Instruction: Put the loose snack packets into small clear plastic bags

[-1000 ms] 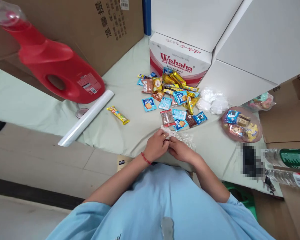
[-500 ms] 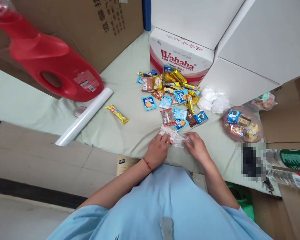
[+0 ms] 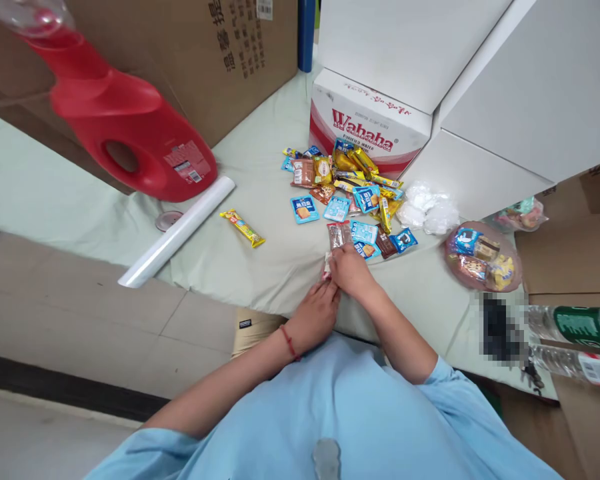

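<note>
My right hand [image 3: 351, 270] is closed over a white packet with red edges [image 3: 326, 265] near the table's front edge; only its left side shows. Just below it, my left hand [image 3: 315, 313], with a red cord bracelet [image 3: 289, 343], has its fingers drawn together against the right hand. Whatever lies under those fingers is hidden. Right beyond the hands is a brown snack packet with a red border [image 3: 339, 233]. Blue biscuit packets [image 3: 365, 232] lie beside it, and farther back is a pile of mixed snacks [image 3: 353, 177].
To the left are a yellow snack bar [image 3: 243, 228], a white film roll [image 3: 177, 233] and a large red bottle [image 3: 135, 133]. A Wahaha carton [image 3: 370, 127] stands behind. On the right are crumpled clear bags [image 3: 427, 208], a filled round bag [image 3: 483, 257] and plastic bottles [image 3: 575, 327].
My right hand has moved left onto the white packet, beside my left hand. The clear plastic bag that stretched between the hands is out of sight. The view has shifted slightly.
</note>
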`<state>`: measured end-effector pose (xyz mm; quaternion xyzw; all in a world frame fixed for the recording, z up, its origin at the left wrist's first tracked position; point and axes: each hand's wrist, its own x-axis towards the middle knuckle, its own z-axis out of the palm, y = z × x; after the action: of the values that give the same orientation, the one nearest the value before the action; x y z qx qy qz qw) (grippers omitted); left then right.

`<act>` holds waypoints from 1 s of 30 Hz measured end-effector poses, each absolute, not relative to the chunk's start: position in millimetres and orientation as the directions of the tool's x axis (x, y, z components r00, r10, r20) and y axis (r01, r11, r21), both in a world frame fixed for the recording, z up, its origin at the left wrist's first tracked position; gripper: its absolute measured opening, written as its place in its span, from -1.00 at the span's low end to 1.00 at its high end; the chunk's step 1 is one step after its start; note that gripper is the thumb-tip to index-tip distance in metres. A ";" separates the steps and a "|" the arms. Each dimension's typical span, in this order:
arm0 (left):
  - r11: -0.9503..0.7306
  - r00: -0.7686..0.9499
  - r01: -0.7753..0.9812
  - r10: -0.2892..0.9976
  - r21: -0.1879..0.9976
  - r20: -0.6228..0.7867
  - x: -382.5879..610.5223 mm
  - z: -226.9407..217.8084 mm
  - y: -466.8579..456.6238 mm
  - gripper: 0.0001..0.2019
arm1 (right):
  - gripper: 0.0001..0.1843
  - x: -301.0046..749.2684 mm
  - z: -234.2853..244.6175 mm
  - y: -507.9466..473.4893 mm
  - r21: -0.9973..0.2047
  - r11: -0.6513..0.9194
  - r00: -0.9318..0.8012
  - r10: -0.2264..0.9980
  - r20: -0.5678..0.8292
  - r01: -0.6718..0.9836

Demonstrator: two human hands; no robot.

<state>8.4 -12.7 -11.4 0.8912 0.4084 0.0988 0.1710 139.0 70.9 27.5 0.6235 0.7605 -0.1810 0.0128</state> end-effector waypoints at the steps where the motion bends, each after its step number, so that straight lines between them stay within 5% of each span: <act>1: -0.619 0.669 0.665 0.743 0.418 0.035 -1.5 -11.2 -16.8 -0.59 | -0.61 134.7 26.3 67.2 -0.238 0.195 -0.248 0.944 -0.218 0.952; 4: -0.566 0.650 0.649 0.760 0.508 0.016 -34.9 -14.9 -25.2 -0.68 | -0.42 129.0 19.9 54.1 -0.194 0.259 -0.290 0.945 -0.151 0.946; 7: -0.464 0.556 0.664 0.831 0.587 0.028 -62.4 -20.8 -26.1 -0.71 | -0.51 135.8 14.7 46.0 -0.208 0.229 -0.256 0.960 -0.113 0.951; 10: -0.345 0.438 0.591 0.896 0.729 0.068 -72.8 -18.7 -22.5 -0.73 | -0.61 157.3 18.2 42.8 -0.414 0.164 -0.198 0.979 -0.041 0.895; 14: 0.017 0.205 0.299 0.975 0.954 -0.082 -56.4 -4.2 -13.9 -0.68 | -0.61 190.8 28.6 36.5 -0.918 -0.047 -0.133 0.985 -0.107 0.394; 17: 0.317 0.155 -0.050 0.939 0.947 -0.307 -31.2 2.8 -5.1 -0.48 | -0.58 199.8 25.1 24.9 -0.958 -0.283 -0.147 0.951 -0.272 -0.057; 19: 0.389 0.223 -0.147 0.909 0.909 -0.353 -15.3 2.1 -0.6 -0.39 | -0.57 197.9 15.8 13.9 -0.916 -0.355 -0.171 0.930 -0.326 -0.185; 26: 0.270 0.402 0.126 0.866 0.955 -0.298 6.5 -11.5 -4.9 -0.53 | -0.62 205.9 -14.9 -19.9 -0.967 -0.255 -0.232 0.941 -0.248 0.000; 30: -0.043 0.343 0.412 0.933 0.910 -0.111 -12.1 -16.7 -0.2 -0.62 | -0.61 270.2 -7.9 -22.7 -0.974 -0.196 -0.005 0.980 -0.198 0.113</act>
<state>-12.1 -0.2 -16.7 0.6680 0.5032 0.2746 0.4745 270.2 -22.7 -7.9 0.5705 0.4791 -0.5222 -0.4151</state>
